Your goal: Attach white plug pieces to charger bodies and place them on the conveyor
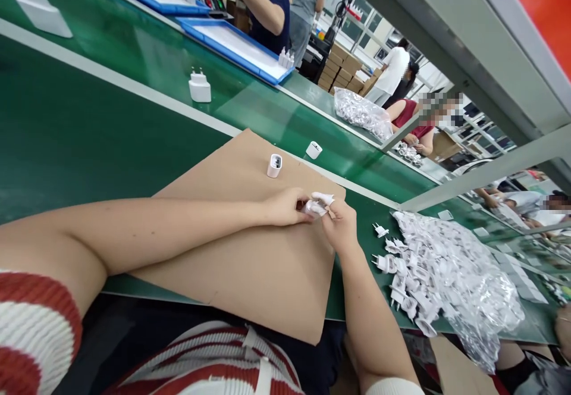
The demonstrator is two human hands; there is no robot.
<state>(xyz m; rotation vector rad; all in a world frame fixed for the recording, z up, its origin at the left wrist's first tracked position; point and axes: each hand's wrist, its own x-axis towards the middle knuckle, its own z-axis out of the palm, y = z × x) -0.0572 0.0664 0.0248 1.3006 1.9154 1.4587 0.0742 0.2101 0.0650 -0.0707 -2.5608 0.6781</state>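
Observation:
My left hand (288,207) is closed around a small white charger part (308,207) above the cardboard sheet (250,264). Opposite it, my right hand (341,222) pinches the same part, white coverings on its fingertips. The fingers hide most of the part, so its exact shape is unclear. Just beyond my hands a white charger housing (274,166) stands on the cardboard, its open end showing dark inside. Another white housing (314,150) lies farther off on the green belt.
White plug pieces (404,282) spill from a clear plastic bag (468,276) at right. Assembled chargers (200,87) stand on the green belt, with blue trays (236,47) behind. A metal frame (446,163) slants across the right. Co-workers sit and stand beyond the line.

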